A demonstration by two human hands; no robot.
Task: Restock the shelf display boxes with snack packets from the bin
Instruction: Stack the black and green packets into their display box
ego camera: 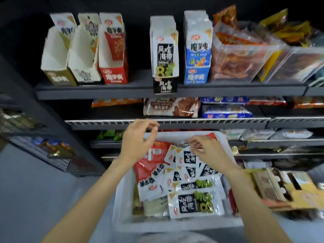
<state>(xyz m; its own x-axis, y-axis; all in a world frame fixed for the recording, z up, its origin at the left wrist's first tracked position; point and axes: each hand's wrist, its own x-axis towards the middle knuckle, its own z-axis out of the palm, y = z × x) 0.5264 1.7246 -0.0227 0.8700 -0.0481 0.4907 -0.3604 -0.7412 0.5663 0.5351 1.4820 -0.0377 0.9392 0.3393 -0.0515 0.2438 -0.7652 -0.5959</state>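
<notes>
looking down, i see my forearms run off the bottom of the frame, and the near rim of the white bin point(122, 199) blurs into something pale below. my left hand point(138, 139) hovers over the bin's far left corner, fingers loosely curled, holding nothing. my right hand point(208, 151) pinches the top edge of a white-and-black seaweed packet point(188, 159) at the centre of the frame; the fingertips themselves are too smeared to make out.

the bin holds more white-and-black packets point(194, 204) on the right, red packets point(147, 171) on the left, and something beige underneath, mostly hidden.

on the top shelf point(94, 92), upper left, three cardboard display boxes: gold point(57, 74), white point(85, 72) and red point(114, 72), all showing bare insides. at top centre the black seaweed box point(165, 85) and the blue box point(197, 74) stand filled with packets. clear tubs point(242, 55) at upper right are blurred.
</notes>
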